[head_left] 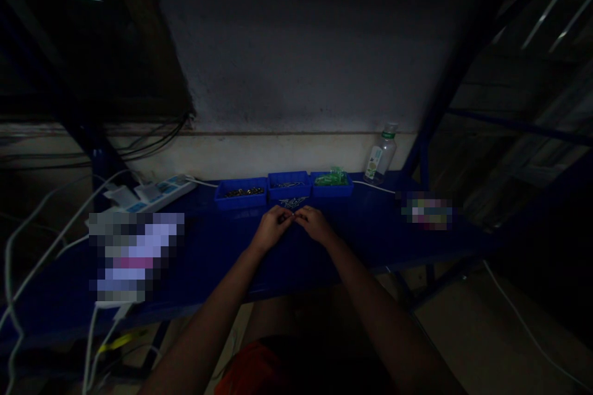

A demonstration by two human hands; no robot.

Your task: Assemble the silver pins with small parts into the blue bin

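My left hand (271,228) and my right hand (315,224) meet fingertip to fingertip low over the blue table (217,259). Both are closed in a pinch. A tiny pale spot shows between the fingertips, but it is too small and dark to name. Just beyond the fingers lies a loose pile of thin, screw-like metal pieces (294,202). Behind it stand three blue bins in a row: the left bin (241,202) with small brassy metal parts, the middle bin (290,176) with thin metal pieces, and the right bin (332,192) with green plastic pieces.
A clear plastic bottle (380,157) stands at the back right. On the left are a white power strip (162,193) with plugs and cables, and a blurred-out object (143,253). Another blurred-out item (427,211) lies right. A wall (301,62) rises behind the table.
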